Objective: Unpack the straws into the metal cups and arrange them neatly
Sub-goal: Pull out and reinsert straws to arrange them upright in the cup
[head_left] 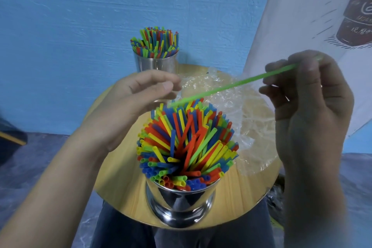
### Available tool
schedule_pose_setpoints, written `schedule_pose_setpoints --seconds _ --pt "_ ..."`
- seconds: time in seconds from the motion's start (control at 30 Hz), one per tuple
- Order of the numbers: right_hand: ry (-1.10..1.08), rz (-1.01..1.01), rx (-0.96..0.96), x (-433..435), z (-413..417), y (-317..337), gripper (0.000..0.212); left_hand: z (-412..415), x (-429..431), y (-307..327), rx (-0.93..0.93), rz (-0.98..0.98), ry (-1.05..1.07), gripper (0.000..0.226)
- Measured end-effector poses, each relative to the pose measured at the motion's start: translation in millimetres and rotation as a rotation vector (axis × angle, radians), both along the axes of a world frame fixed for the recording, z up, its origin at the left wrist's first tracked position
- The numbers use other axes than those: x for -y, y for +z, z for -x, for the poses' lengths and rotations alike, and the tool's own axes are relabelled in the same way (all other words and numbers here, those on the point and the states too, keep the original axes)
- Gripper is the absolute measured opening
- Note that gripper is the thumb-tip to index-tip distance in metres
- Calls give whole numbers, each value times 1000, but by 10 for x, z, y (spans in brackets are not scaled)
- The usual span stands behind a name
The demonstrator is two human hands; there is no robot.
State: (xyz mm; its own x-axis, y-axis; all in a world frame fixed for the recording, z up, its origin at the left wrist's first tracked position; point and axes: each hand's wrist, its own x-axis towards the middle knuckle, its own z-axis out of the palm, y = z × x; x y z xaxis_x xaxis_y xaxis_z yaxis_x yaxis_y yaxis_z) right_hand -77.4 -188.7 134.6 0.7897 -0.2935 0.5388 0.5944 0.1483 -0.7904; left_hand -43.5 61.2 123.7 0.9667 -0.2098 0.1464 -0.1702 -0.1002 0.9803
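A shiny metal cup (181,205) stands at the near edge of the round wooden table (120,177), packed with red, yellow, green and blue straws (187,143) that fan outward. A second metal cup (156,63) at the table's far edge also holds coloured straws. My right hand (310,106) pinches one green straw (231,85) by its upper end; the straw slants down-left, its lower tip at the top of the near bundle. My left hand (130,104) hovers just left of that tip, fingers loosely curled, holding nothing.
Crumpled clear plastic wrapping (247,123) lies on the right half of the table. A blue wall is behind, a white printed sheet (314,10) hangs at the upper right. My dark trousers show under the table's near edge.
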Motion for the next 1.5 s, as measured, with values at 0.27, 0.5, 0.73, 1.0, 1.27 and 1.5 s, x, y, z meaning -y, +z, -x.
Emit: schedule_pose_setpoints --seconds 0.27,0.5,0.73,1.0,1.27,1.5 --pt "94 451 -63 -129 -14 -81 15 96 60 64 -1 -222 -141 24" --pt "102 536 -143 -168 -11 -156 14 62 152 112 141 -354 -147 29" --pt "203 675 -200 -7 -57 -203 8 70 236 110 217 -433 -141 36" --pt "232 807 -340 56 -117 -224 24 74 293 130 238 -490 -101 27" --pt "295 759 -330 80 -111 -182 23 134 319 164 446 -629 22 17" --pt "340 669 -316 120 -89 -178 23 149 360 155 456 -567 -18 11"
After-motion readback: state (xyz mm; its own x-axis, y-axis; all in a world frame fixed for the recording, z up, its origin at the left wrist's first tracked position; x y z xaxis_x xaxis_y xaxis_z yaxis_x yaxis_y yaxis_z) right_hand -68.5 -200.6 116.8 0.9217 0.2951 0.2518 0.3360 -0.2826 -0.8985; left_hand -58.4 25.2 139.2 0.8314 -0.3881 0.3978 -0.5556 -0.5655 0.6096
